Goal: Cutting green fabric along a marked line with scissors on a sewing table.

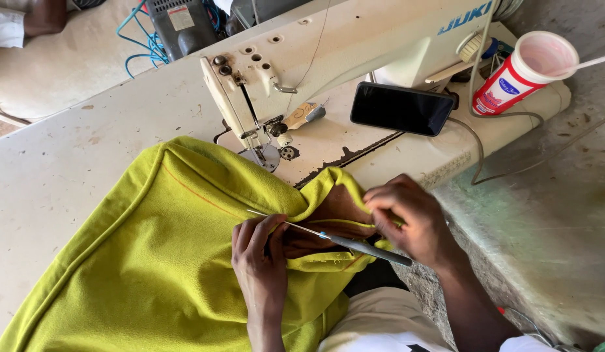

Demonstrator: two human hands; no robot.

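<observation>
Both hands pinch the green cloth: left hand closed on a fold, right hand gripping cloth and a thin tool whose long axis points leftward across the left fingers.

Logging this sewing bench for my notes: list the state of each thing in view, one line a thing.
Lime-green fabric: bunched and folded on the table, gripped by both hands.
Thin metal tool: lying across the fabric, held by the right hand.
Left hand: pressing the fabric down.
Sewing machine: nothing under its needle.
Phone: screen dark, cable plugged in.
Cup: upright, open, utensil inside.
</observation>
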